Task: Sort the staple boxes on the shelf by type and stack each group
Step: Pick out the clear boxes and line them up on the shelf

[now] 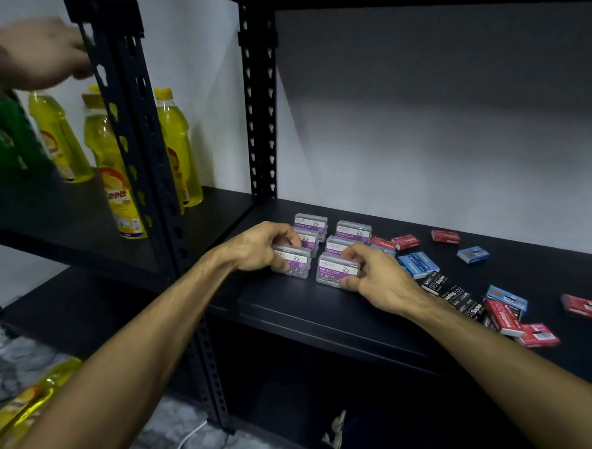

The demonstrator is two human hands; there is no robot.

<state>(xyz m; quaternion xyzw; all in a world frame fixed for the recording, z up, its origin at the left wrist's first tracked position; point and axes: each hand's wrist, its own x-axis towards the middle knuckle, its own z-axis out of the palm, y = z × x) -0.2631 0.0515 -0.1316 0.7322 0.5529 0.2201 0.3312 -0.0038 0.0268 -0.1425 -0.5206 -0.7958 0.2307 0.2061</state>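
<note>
— Well, seeing six clear clip boxes (337,253) in two columns on the black shelf (326,312), purple labels reading PAPER CLIP, metal clips showing through the near walls.

— And right of them, lying loose: red staple boxes (405,242), blue ones (473,254), black ones (463,299), some overlapping near the front edge.

— Hard to read, though; small print blurring, a few boxes tucked under the right forearm.

— Noting hands: left hand (258,248) curling round the near-left clip box (295,262), thumb in front, fingers over the top.

— Right hand (376,278) pinching the near-right clip box (336,270), fingers on top, thumb at its front corner.

— Also blurring at top left: another hand (38,52) above yellow bottles (177,144) on the neighbouring shelf.
</note>
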